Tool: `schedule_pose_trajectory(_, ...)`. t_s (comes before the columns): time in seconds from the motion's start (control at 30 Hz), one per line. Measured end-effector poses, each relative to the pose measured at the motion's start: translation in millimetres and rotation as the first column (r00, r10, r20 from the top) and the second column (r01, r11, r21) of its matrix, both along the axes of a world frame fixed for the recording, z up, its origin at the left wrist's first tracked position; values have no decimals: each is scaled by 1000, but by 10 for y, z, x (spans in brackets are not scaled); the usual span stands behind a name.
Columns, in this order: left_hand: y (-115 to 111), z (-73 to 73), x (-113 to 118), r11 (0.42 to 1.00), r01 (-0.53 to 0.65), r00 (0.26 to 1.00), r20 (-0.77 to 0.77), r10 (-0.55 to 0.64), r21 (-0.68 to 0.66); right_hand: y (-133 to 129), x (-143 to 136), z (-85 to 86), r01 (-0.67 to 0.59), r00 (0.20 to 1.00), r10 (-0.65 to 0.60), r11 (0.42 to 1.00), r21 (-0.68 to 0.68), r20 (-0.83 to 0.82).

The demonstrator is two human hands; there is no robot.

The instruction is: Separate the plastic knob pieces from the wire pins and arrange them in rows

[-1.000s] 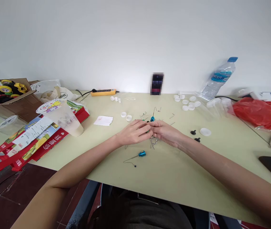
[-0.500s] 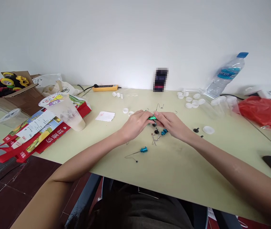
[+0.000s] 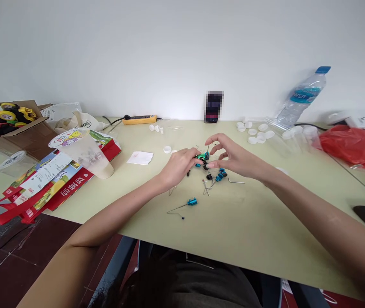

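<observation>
Over the middle of the table, my left hand [image 3: 182, 166] is closed on a small green metal cylinder [image 3: 202, 156] with a blue end. Just right of it, my right hand [image 3: 233, 157] has its fingers curved and apart, with nothing visible between thumb and forefinger. Beneath and around both hands lie small blue metal parts [image 3: 221, 174] with thin wires, a black round piece [image 3: 209, 176] and a bent metal rod [image 3: 236, 182]. Nearer the front lies a separate blue part [image 3: 192, 201] with a long bent wire.
At left stand a drink cup [image 3: 97, 158], a red printed bag [image 3: 76, 184] and a cardboard box [image 3: 31, 137] of toys. Along the back are a power strip [image 3: 140, 119], a phone [image 3: 213, 107], white caps [image 3: 261, 139] and a leaning water bottle [image 3: 306, 95]. A red plastic bag [image 3: 352, 147] lies right.
My right hand has come off the green cylinder, moved slightly right and spread its fingers. The cylinder stays in my left hand, its blue end now showing. The bent rod has come into view.
</observation>
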State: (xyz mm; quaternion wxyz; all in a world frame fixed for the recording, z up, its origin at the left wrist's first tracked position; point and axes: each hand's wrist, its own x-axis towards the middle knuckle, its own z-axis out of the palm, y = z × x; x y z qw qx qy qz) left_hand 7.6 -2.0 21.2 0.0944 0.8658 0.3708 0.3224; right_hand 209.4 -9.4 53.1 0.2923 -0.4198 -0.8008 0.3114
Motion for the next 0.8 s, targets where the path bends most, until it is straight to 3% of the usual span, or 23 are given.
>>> schedule_pose_trajectory(0.17,16,38,-23,994,67,998,27,-65,-84,22,-25,-44,65,993,-63,998,-23,96)
schedule_pose_trajectory(0.3,78,149,-105,975,133,987,111,-115,-180,53,-47,-77,142,990,-140,986,85,-34)
schedule_pose_trajectory(0.43,147,224,-168,970,151,987,88,-136,-189,28,-94,-62,146,989,-146,989,3,1)
schedule_pose_trajectory(0.7,156,159,-138,980,118,993,45,-112,-158,7,-145,-34,159,976,-161,987,26,147)
schedule_pose_trajectory(0.8,148,133,-129,987,101,995,27,-99,-126,34,-144,-75,106,974,-104,994,3,201)
